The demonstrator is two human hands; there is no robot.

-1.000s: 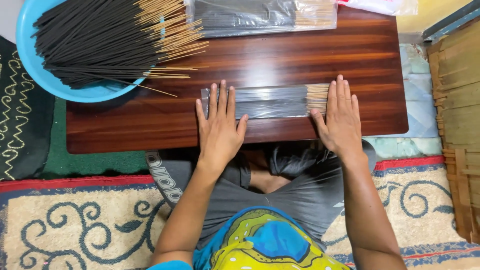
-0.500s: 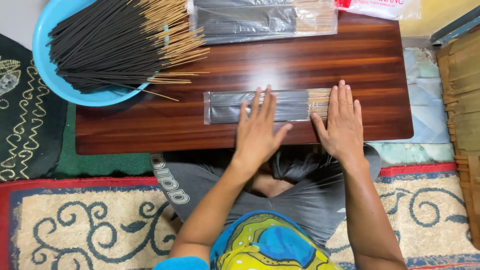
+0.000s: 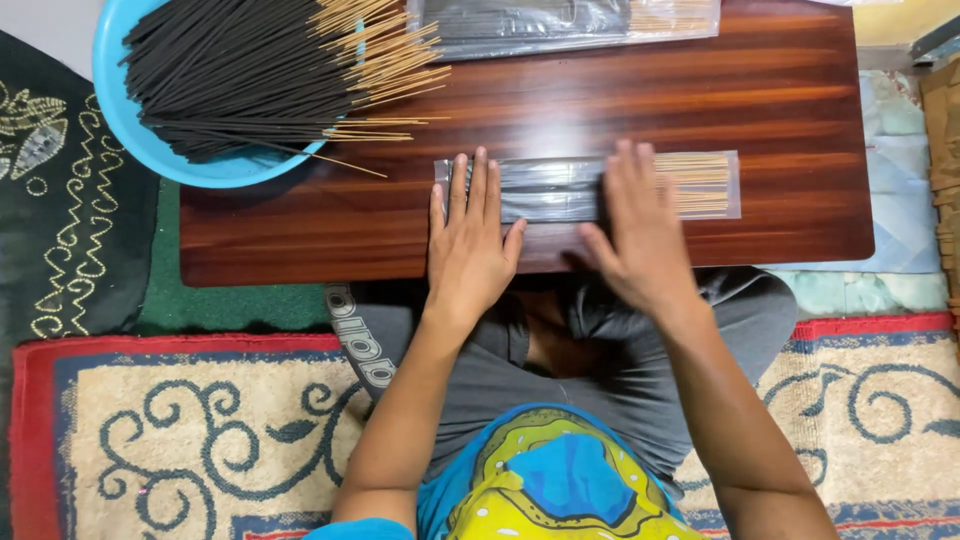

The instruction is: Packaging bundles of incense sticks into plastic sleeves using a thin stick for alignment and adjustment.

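Note:
A clear plastic packet of dark incense sticks (image 3: pixel 560 188) lies flat on the brown wooden table (image 3: pixel 780 100), its pale stick ends pointing right. My left hand (image 3: pixel 470 245) rests palm down on the packet's left end, fingers spread. My right hand (image 3: pixel 635 225) presses flat on the packet's middle, fingers together, leaving the pale ends uncovered. Neither hand grips anything.
A blue plastic basin (image 3: pixel 120 110) heaped with loose dark incense sticks (image 3: pixel 250 70) overlaps the table's far left corner. More filled clear packets (image 3: pixel 560 22) lie along the far edge. Patterned rugs (image 3: pixel 200 430) cover the floor; wooden slats (image 3: pixel 945 130) stand at the right.
My left hand slid back from the packet's middle to its left end. My right hand moved from the right end to the middle, exposing the pale stick ends.

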